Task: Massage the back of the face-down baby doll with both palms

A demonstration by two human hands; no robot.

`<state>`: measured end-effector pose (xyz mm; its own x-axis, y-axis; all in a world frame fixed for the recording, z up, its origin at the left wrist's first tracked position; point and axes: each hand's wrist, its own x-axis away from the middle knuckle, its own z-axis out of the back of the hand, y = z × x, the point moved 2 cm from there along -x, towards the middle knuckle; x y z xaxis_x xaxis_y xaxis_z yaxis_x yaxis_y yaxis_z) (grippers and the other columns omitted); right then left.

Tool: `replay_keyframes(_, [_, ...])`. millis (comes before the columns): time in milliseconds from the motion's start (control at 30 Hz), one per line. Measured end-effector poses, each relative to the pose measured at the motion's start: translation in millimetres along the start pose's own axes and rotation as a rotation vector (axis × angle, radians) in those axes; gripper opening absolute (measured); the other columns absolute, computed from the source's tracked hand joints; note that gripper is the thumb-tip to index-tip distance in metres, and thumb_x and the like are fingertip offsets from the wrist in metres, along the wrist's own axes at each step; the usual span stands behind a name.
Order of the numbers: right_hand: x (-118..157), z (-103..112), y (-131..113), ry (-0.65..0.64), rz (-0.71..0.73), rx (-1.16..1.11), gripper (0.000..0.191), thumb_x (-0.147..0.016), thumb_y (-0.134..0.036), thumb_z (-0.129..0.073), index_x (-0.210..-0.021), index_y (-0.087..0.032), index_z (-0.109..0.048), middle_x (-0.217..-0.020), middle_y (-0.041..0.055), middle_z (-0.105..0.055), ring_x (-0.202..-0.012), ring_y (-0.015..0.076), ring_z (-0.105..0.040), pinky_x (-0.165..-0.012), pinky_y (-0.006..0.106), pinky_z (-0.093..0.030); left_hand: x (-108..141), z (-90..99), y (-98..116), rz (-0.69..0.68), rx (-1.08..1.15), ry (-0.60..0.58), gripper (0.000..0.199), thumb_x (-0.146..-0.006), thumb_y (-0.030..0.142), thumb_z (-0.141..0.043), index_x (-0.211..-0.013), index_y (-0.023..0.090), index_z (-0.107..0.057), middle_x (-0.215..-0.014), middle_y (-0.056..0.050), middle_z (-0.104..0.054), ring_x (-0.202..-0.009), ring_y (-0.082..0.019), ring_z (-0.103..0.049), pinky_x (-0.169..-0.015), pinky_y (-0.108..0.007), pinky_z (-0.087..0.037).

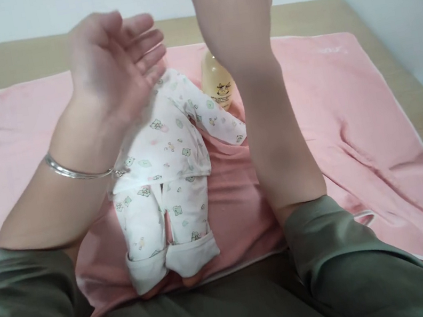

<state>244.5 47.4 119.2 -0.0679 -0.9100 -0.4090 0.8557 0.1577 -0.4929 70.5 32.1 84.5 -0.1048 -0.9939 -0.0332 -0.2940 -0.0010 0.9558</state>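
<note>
Left hand (109,70): fingers loosely open, empty, above patterned outfit (171,149). Right hand (240,24): fingers cropped, hold indeterminable; best kept clear of bottle (216,84).

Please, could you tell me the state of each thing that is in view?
Left hand: raised, open, empty
Right hand: raised, open, partly out of picture
Bracelet: worn
Bottle: top hidden, open or closed unclear
Shirt: hem over the pants
Pants: cuffs folded up
Towel: spread on the table, creased
Sleeves: up near the elbows
</note>
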Motion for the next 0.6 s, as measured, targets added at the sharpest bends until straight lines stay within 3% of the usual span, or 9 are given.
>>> replay_keyframes(100, [6,-10,-7,-0.078,-0.085,0.167,0.063,-0.110,-0.032,-0.030,-0.170,-0.014,-0.025,-0.177,0.0083,-0.026,-0.167,0.0328,-0.018,-0.132,0.065,0.000,-1,-31.6,6,0.193,0.086,-0.179,0.074,-0.115,0.046,-0.006,-0.122,0.007,-0.069,-0.111,-0.010,-0.074,-0.147,-0.037,-0.055,-0.113,-0.079,-0.033])
replay_keyframes(200, [6,-15,-8,-0.094,-0.080,0.283,0.060,-0.113,-0.036,-0.027,-0.164,-0.009,-0.037,-0.175,0.0130,-0.030,-0.165,0.0344,-0.023,-0.133,0.062,0.001,-8,-48.5,7,0.312,0.114,-0.175,0.087,-0.113,0.055,-0.001,-0.106,0.008,-0.075,-0.114,-0.011,-0.075,-0.148,-0.048,-0.047,-0.104,-0.086,-0.036])
replay_keyframes(300, [4,-18,-4,-0.078,-0.071,0.286,0.053,-0.114,-0.036,-0.028,-0.147,-0.009,-0.060,-0.172,0.0121,-0.038,-0.163,0.0325,-0.030,-0.134,0.062,0.000,-13,-53.3,8,0.369,0.305,-0.166,0.080,-0.114,0.056,-0.010,-0.115,0.006,-0.072,-0.125,-0.009,-0.074,-0.152,-0.046,-0.040,-0.112,-0.077,-0.041])
replay_keyframes(433, [3,-23,-3,-0.055,-0.079,0.232,0.046,-0.114,-0.038,-0.038,-0.134,-0.012,-0.071,-0.173,0.0094,-0.038,-0.163,0.0331,-0.030,-0.135,0.061,-0.003,-3,-51.0,13,0.468,0.630,-0.184,0.069,-0.115,0.053,-0.019,-0.152,0.000,-0.044,-0.152,-0.006,-0.057,-0.158,-0.043,-0.024,-0.109,-0.060,-0.053])
replay_keyframes(500, [2,-25,-3,-0.046,-0.080,0.232,0.044,-0.113,-0.039,-0.041,-0.122,-0.015,-0.076,-0.174,0.0076,-0.037,-0.161,0.0331,-0.033,-0.135,0.061,-0.005,5,-45.2,17,0.471,0.646,-0.145,0.068,-0.115,0.051,-0.022,-0.158,0.000,-0.034,-0.157,-0.007,-0.052,-0.160,-0.040,-0.022,-0.109,-0.050,-0.056])
replay_keyframes(600, [-1,-28,0,-0.015,-0.075,0.245,0.040,-0.111,-0.038,-0.045,-0.116,-0.017,-0.078,-0.173,0.0065,-0.038,-0.159,0.0331,-0.038,-0.134,0.062,-0.007,13,-27.2,24,0.426,0.524,-0.074,0.066,-0.114,0.044,-0.023,-0.158,-0.004,-0.034,-0.161,-0.017,-0.047,-0.159,-0.035,-0.035,-0.117,-0.040,-0.050])
